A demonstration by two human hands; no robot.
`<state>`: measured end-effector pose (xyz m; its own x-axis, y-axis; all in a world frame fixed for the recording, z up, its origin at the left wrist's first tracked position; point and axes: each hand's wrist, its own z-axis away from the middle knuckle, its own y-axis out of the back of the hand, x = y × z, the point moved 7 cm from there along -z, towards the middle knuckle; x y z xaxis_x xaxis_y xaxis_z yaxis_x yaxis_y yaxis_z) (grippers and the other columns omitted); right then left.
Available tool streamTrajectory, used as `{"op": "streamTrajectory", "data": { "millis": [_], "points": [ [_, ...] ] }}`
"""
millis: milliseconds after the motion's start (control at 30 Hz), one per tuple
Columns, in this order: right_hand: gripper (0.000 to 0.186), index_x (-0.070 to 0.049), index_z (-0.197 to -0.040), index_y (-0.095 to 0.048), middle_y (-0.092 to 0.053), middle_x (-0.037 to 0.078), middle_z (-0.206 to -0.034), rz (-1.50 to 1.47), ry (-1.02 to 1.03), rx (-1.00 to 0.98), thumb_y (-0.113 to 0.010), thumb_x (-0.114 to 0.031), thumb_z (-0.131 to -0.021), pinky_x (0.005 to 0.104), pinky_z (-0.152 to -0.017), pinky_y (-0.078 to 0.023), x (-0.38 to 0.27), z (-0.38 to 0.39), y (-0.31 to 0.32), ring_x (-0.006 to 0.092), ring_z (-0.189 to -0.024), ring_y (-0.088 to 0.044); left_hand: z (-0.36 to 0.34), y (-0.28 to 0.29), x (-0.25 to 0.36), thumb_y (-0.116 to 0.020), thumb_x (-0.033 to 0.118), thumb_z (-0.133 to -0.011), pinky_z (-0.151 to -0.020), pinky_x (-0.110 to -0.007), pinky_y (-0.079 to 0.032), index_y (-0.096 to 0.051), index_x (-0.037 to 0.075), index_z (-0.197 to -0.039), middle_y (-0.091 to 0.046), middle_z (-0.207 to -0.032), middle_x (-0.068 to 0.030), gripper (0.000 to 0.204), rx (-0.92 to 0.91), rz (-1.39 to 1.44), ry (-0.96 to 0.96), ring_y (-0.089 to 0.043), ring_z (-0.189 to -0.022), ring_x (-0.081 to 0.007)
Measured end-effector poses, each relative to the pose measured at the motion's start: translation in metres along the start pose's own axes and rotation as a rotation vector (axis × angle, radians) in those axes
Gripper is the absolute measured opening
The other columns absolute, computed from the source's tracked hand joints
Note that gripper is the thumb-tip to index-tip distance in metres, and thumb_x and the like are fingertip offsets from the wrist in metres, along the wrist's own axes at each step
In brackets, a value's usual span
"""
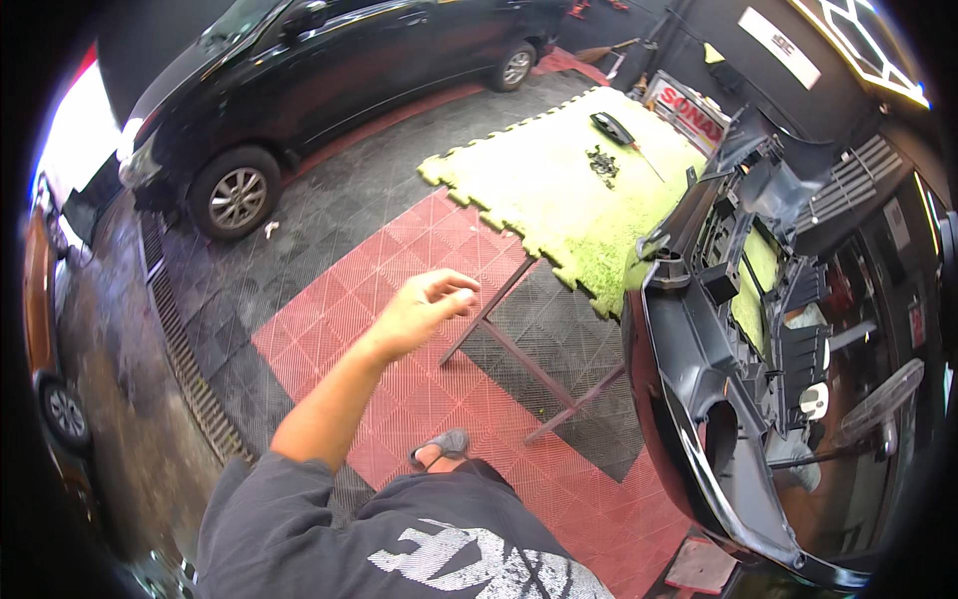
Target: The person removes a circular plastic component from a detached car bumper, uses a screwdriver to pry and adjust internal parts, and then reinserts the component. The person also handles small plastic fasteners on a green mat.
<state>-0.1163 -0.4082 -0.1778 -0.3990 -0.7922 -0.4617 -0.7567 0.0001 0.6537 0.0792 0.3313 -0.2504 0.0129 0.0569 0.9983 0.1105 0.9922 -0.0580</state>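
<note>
The metal frame (527, 362) is lying low over the floor, just beyond my left hand (427, 311), which is hanging with fingers loosely curled, gripping nothing and, as far as I can judge, not touching the frame. My right hand is falling outside the view; I cannot tell its grip. Below, a grey sandal (447, 439) is standing on red floor tiles (329, 319).

To the right, a dark bumper (689, 374) is sitting with its hollow, ribbed side exposed, probably to keep its painted face off hard surfaces. I cannot see what is bearing it. The frame's splayed feet are presumably giving stability.

Farther out, a green mat (539, 160) with toothed edges is carrying a dark casing (611, 128) and a cluster of small black pieces (602, 167); its soft pile is likely guarding against scratches.

Beyond, grey tiles (349, 200) are bearing a parked black car (389, 80). A dark wall (699, 40) is closing the room, with lit strips (863, 45) glowing above.
</note>
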Motion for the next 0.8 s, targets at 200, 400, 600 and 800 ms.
{"op": "streamTrajectory", "data": {
  "millis": [200, 400, 600, 800],
  "points": [
    [0.029, 0.000, -0.122, -0.065, -0.072, 0.012, -0.109, 0.116, -0.114, -0.233, -0.062, -0.021, -0.102, 0.0322, -0.083, -0.053, 0.005, 0.110, -0.076, 0.0192, -0.094, -0.066, -0.090, -0.050, 0.001, -0.065, 0.021, -0.102, -0.092, -0.032, -0.054, -0.067, 0.001, -0.125, -0.073, -0.108, -0.0070, 0.031, -0.253, 0.170, 0.008, -0.068, -0.099, -0.0151],
    [0.032, 0.000, -0.125, -0.064, -0.072, 0.014, -0.111, 0.235, -0.388, -0.513, -0.064, -0.020, -0.100, 0.0341, -0.085, -0.053, 0.036, 0.242, -0.097, 0.0219, -0.097, -0.067, -0.160, -0.024, 0.049, -0.064, 0.021, -0.103, -0.094, -0.032, -0.053, -0.070, 0.002, -0.120, -0.073, -0.106, -0.0059, 0.027, -0.332, 0.110, -0.015, -0.068, -0.102, -0.0144],
    [0.036, 0.000, -0.128, -0.064, -0.072, 0.016, -0.113, 0.351, -0.781, -0.704, -0.066, -0.019, -0.097, 0.0360, -0.087, -0.054, 0.033, 0.413, -0.074, 0.0246, -0.101, -0.069, -0.252, -0.063, 0.121, -0.067, 0.020, -0.100, -0.096, -0.034, -0.052, -0.071, 0.001, -0.116, -0.073, -0.107, -0.0061, 0.025, -0.531, -0.137, -0.309, -0.068, -0.104, -0.0153],
    [0.040, -0.001, -0.131, -0.063, -0.072, 0.019, -0.116, 0.174, -0.826, -0.710, -0.068, -0.018, -0.095, 0.0378, -0.089, -0.055, -0.085, 0.481, -0.130, 0.0273, -0.104, -0.070, -0.264, -0.235, 0.200, -0.071, 0.040, -0.095, -0.101, -0.043, -0.051, -0.066, -0.002, -0.125, -0.071, -0.117, -0.0208, 0.051, -1.061, -0.769, -1.077, -0.067, -0.112, -0.0376]
  ]
}}
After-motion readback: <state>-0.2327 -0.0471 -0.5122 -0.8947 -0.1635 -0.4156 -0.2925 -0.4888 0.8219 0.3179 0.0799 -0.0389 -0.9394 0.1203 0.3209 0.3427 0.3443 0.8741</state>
